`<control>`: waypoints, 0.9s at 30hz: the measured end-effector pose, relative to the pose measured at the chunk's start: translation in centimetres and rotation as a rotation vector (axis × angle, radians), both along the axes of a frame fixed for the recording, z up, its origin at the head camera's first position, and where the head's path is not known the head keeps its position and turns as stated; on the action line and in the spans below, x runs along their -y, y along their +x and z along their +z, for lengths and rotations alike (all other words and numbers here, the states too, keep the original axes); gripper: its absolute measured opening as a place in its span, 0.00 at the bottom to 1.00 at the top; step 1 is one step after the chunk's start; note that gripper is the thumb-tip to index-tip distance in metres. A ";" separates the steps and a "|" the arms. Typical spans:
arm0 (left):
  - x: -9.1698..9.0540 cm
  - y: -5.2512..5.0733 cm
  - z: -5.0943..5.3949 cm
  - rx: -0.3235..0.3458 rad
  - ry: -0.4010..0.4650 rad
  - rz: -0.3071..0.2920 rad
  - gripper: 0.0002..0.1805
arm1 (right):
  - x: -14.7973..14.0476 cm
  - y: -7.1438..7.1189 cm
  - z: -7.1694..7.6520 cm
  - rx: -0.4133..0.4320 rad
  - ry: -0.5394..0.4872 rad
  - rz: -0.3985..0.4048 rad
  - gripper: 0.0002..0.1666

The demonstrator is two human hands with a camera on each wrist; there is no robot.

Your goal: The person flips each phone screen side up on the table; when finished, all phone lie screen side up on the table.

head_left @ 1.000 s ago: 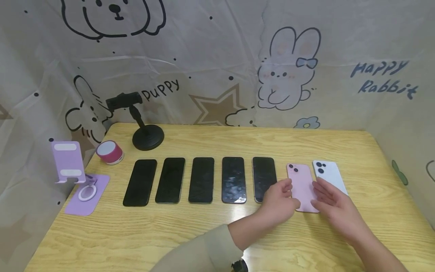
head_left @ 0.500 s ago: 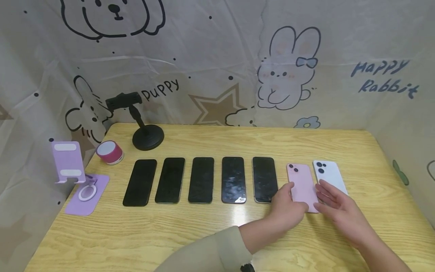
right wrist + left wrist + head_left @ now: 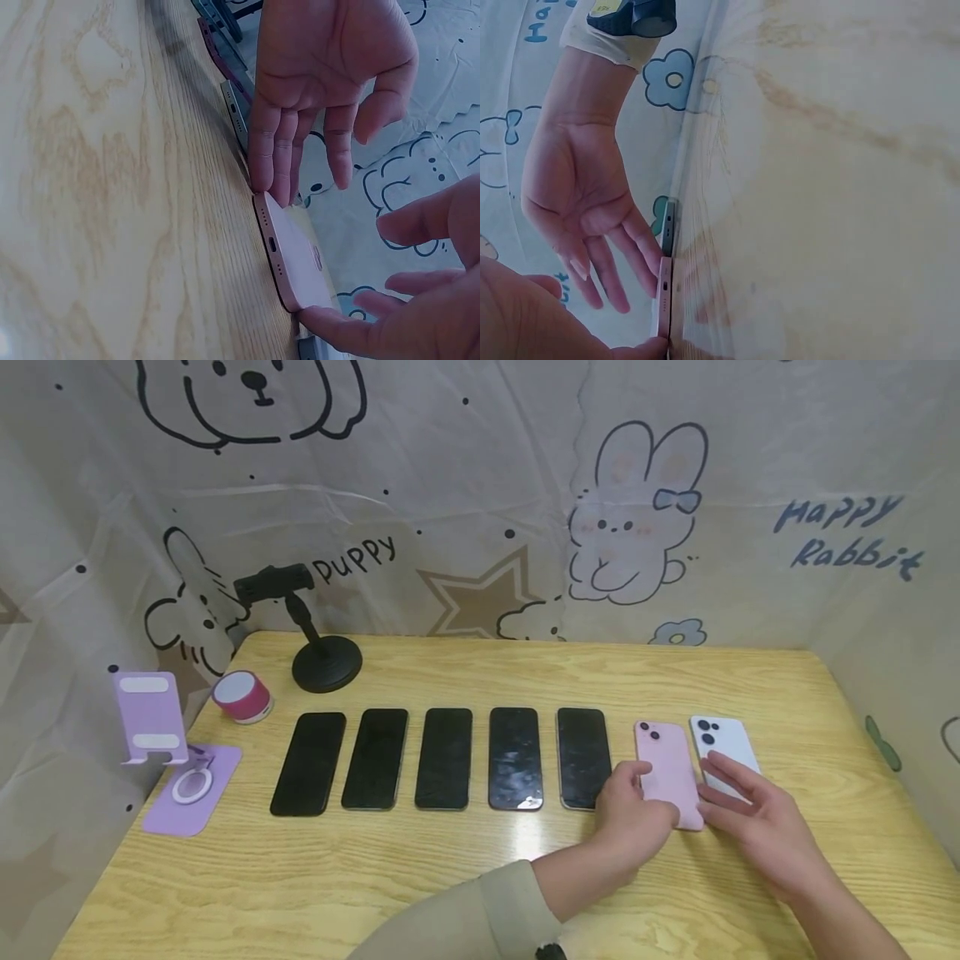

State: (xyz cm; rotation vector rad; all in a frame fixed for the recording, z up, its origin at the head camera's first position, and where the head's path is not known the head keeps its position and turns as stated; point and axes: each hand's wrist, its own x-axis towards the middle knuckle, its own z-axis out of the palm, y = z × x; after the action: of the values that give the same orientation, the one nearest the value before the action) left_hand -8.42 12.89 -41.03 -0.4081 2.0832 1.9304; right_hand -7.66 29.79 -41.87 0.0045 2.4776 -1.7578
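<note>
A pink phone [image 3: 666, 768] lies face down, camera lenses toward the table's far side. Along its left edge my left hand [image 3: 633, 818] touches it with nearly straight fingers, as the right wrist view also shows, where the left hand [image 3: 337, 56] reaches from above. My right hand [image 3: 772, 831] is at the opposite edge, fingers extended, one fingertip touching the pink phone's [image 3: 289, 255] near right corner. A white phone [image 3: 735, 752], also back up, lies just right of the pink one, partly hidden by the right hand. The nearest black phone [image 3: 583, 760] lies left of the left hand.
Several black phones [image 3: 442, 760] continue the row leftward, screens up. A purple folding stand [image 3: 153, 718], a pink round speaker [image 3: 242, 697] and a black stand [image 3: 327, 664] occupy the left end. Patterned cloth [image 3: 480, 510] hangs behind the wooden table [image 3: 300, 885].
My left hand has moved rightward along the pink phone's near left side. The pink phone has shifted very slightly right, and my right hand has moved a little right too.
</note>
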 end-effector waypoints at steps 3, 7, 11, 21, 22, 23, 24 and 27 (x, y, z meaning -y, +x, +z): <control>0.0 0.0 0.0 -0.002 0.011 0.032 0.33 | -0.1 -0.2 -0.2 0.004 -0.040 -0.029 0.44; 0.1 0.2 0.3 0.004 0.020 0.043 0.33 | -0.2 -0.2 -0.3 0.023 -0.110 -0.069 0.45; 0.2 0.1 0.4 0.002 0.033 0.048 0.31 | -0.3 -0.2 -0.5 0.026 -0.200 -0.123 0.44; 0.0 -0.6 0.4 -0.002 0.111 0.105 0.28 | -0.8 -0.4 -0.6 0.092 -0.206 -0.169 0.41; 0.0 -0.7 0.4 -0.006 0.121 0.106 0.27 | -0.8 -0.4 -0.6 0.094 -0.251 -0.165 0.39; 0.0 -0.8 0.4 -0.008 0.128 0.105 0.27 | -0.9 -0.3 -0.6 0.092 -0.288 -0.159 0.38; 0.1 -0.9 0.4 -0.006 0.133 0.102 0.27 | -0.9 -0.3 -0.5 0.094 -0.339 -0.155 0.36; 0.1 -1.2 0.3 0.001 0.154 0.087 0.26 | -1.0 -0.1 -0.5 0.105 -0.440 -0.141 0.32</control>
State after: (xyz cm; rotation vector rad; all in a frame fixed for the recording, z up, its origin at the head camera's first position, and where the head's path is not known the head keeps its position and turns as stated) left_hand -9.61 12.77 -40.71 -0.4726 1.9292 2.1215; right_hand -7.78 30.82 -42.35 0.2342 2.0153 -2.2581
